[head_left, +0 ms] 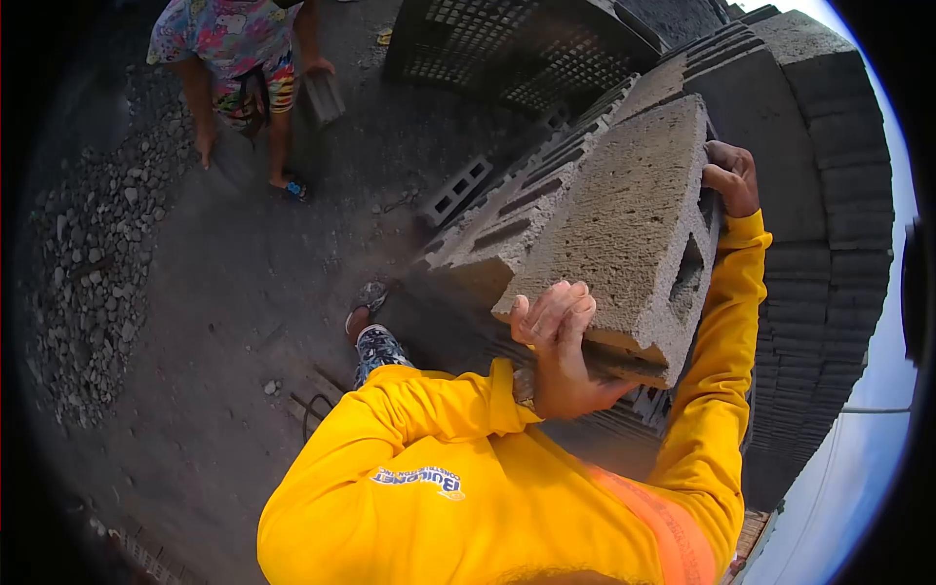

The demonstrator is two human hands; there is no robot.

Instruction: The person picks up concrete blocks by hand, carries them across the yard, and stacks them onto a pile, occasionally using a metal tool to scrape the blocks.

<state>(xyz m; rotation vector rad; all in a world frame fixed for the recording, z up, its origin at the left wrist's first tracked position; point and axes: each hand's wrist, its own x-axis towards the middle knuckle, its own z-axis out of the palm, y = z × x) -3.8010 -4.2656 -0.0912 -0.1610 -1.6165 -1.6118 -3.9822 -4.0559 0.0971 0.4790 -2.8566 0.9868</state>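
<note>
A hollow concrete block [624, 214] is tilted in front of my chest, its broad rough face up and its cored side towards the right. My left hand [561, 341] grips its near lower end, with the fingertips up against the face and the wrist bent. At the far right end my right hand [733, 177] has its fingers curled over the edge by a core opening. Directly behind and beneath the held block, other concrete blocks [507, 234] stand in a row; it overlaps them in this view.
A tall stack of blocks [819, 195] rises on the right. One loose hollow block [458, 192] lies on the dark ground. A black perforated crate [487, 54] is at the back. Another person [234, 49] holds a block [323, 97] beside a gravel heap [97, 263].
</note>
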